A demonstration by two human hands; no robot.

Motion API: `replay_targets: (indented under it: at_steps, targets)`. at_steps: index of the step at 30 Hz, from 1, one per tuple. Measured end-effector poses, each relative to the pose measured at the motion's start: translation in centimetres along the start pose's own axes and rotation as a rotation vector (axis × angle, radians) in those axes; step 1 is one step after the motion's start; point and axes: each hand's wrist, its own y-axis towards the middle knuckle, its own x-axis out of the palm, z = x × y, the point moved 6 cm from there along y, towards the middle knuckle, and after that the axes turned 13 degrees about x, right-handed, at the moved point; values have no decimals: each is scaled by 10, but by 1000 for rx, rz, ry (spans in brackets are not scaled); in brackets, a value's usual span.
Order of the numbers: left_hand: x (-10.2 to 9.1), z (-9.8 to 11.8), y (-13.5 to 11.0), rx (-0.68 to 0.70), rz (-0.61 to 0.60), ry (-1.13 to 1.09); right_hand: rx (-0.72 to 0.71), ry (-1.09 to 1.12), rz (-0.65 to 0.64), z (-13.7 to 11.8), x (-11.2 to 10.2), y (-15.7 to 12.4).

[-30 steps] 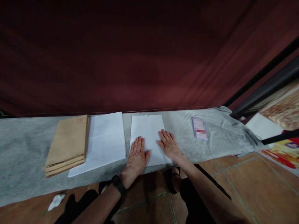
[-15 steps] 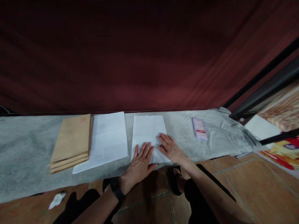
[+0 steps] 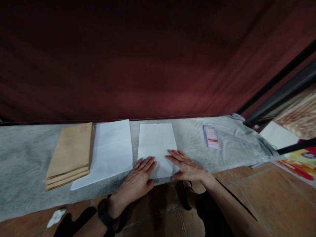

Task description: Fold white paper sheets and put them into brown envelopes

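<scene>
A white sheet of paper (image 3: 156,142) lies flat on the grey cloth-covered table (image 3: 24,151), straight in front of me. My left hand (image 3: 137,179) rests at the sheet's near left corner, fingers stretched out and flat. My right hand (image 3: 187,165) lies at the near right corner, fingers also flat and pointing left across the paper. Neither hand holds anything. A black band sits on my left wrist.
Left of the sheet lie a larger stack of white paper (image 3: 108,149) and a pile of brown envelopes (image 3: 71,153). A small printed card (image 3: 211,136) lies to the right. A dark red curtain hangs behind. A crumpled white scrap (image 3: 56,217) lies on the tiled floor.
Both hands have slid back towards me along the white sheet, from its middle to its near edge. The sheet stays flat in place.
</scene>
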Motion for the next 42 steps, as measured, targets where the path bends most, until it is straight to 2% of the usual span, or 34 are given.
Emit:
replay_targets:
  at_steps: [9, 12, 14, 17, 20, 22, 24, 27, 31, 35, 38, 42]
  targets:
    - [-9, -8, 1, 0, 86, 2, -18, 3, -1, -6, -3, -6]
    - [-21, -18, 2, 4, 194, 1, -28, 27, 12, -9, -13, -7]
    - [-36, -25, 2, -12, 332, -18, -40, 74, 51, -7, -23, -6]
    - [-65, -33, -2, -54, 585, -121, -42, 234, 173, 1, -43, -3]
    - [-90, -38, -6, -147, 756, -303, 7, 532, 361, 15, -65, 0]
    - [-98, -46, -8, -242, 845, -448, 88, 782, 537, 26, -81, 1]
    - [-98, -57, -5, -302, 909, -612, 161, 1047, 701, 34, -93, -1]
    - [-85, -71, 7, -306, 886, -848, 162, 1421, 782, 33, -105, 1]
    - [-68, -78, 22, -371, 807, -1033, 184, 1652, 720, 29, -108, 9]
    - [-62, -71, 28, -471, 747, -1069, 280, 1707, 666, 40, -96, 21]
    - [-54, -67, 29, -518, 746, -1106, 295, 1676, 693, 55, -85, 35]
    - [-36, -71, 20, -641, 710, -974, 465, 1464, 756, 83, -65, 54]
